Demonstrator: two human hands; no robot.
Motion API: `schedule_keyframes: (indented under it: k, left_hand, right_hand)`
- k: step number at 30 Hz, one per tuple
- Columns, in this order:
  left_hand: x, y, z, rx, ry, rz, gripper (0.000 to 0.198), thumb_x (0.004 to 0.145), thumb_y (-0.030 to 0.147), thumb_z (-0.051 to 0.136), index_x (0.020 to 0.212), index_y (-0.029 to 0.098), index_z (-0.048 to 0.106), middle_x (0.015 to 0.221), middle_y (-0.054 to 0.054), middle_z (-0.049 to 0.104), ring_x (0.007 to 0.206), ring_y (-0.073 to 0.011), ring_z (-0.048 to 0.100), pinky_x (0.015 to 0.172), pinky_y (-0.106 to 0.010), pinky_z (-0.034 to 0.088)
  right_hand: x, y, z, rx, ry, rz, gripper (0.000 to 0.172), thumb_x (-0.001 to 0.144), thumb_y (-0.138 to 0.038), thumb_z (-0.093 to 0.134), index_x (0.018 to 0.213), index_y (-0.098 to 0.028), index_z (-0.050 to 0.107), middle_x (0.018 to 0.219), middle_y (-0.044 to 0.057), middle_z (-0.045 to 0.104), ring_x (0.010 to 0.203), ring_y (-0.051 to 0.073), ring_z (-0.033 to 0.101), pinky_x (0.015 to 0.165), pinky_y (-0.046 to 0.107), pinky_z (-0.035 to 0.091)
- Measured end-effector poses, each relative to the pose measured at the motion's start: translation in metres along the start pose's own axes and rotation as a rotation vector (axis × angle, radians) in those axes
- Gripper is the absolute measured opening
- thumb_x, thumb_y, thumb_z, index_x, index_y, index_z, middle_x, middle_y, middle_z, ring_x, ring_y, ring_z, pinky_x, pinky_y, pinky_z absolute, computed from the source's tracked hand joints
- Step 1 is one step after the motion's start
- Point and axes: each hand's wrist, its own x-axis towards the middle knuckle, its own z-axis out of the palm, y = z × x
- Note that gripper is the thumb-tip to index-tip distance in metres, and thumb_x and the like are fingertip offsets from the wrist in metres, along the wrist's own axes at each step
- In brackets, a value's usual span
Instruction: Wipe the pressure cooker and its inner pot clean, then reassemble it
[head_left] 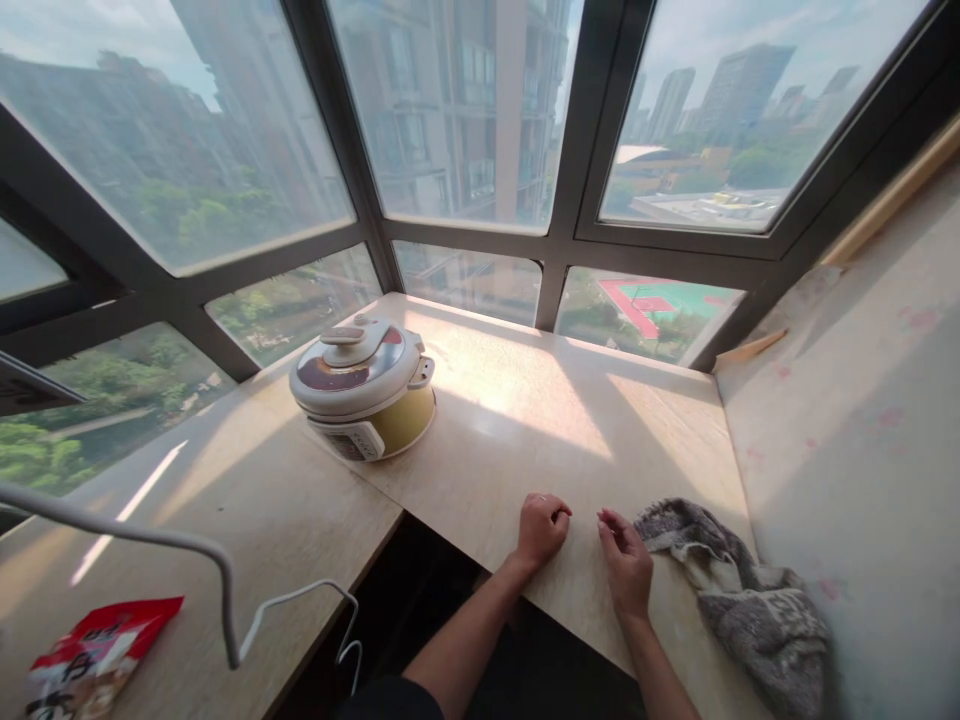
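Observation:
My left hand (544, 530) rests on the pale marbled sill top, fingers curled into a loose fist with a ring on one of them. Nothing shows in it. A short gap to its right, my right hand (627, 568) is held just over the same surface, its fingers bent and close together with the thumb, with no object visible between them. Nearest to the right hand lies a crumpled grey patterned cloth (765, 605). A white and yellow-green electric cooker (364, 390), lid on, stands farther back to the left.
A red snack packet (105, 655) lies at the lower left. A white cable (217, 560) hangs across the left foreground. Dark-framed windows (555, 190) surround the sill (510, 420). A dark gap (405, 590) opens between its two sections. A flowered wall (885, 430) bounds the right.

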Motion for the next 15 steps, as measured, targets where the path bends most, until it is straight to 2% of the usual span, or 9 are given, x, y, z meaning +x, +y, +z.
schedule_keyframes:
  k: [5, 10, 15]
  left_hand:
    - [0.001, -0.001, 0.0, -0.021, -0.015, 0.016, 0.024, 0.076, 0.004, 0.058, 0.075, 0.021, 0.075, 0.084, -0.005, 0.078, 0.085, -0.0217, 0.07, 0.091, -0.038, 0.048]
    - [-0.002, -0.004, -0.003, -0.057, -0.037, 0.051, 0.023, 0.076, 0.005, 0.058, 0.075, 0.021, 0.076, 0.084, -0.006, 0.078, 0.084, -0.0224, 0.07, 0.092, -0.039, 0.048]
    - [-0.007, -0.011, -0.008, -0.075, -0.066, 0.085, 0.023, 0.074, 0.004, 0.059, 0.075, 0.02, 0.076, 0.082, -0.007, 0.078, 0.083, -0.0224, 0.07, 0.091, -0.039, 0.047]
  right_hand:
    - [0.001, 0.002, 0.001, -0.042, -0.031, 0.0, 0.046, 0.076, -0.056, 0.068, 0.101, -0.017, 0.075, 0.101, 0.014, 0.078, 0.092, 0.029, 0.073, 0.086, 0.043, 0.058]
    - [0.003, 0.002, 0.005, -0.237, -0.091, -0.114, 0.04, 0.076, -0.052, 0.062, 0.095, -0.019, 0.076, 0.091, 0.012, 0.077, 0.077, 0.026, 0.07, 0.077, 0.042, 0.058]
    - [0.003, 0.002, 0.009, -0.33, -0.071, -0.177, 0.04, 0.078, -0.051, 0.057, 0.093, -0.019, 0.076, 0.089, 0.012, 0.076, 0.072, 0.025, 0.068, 0.073, 0.04, 0.057]
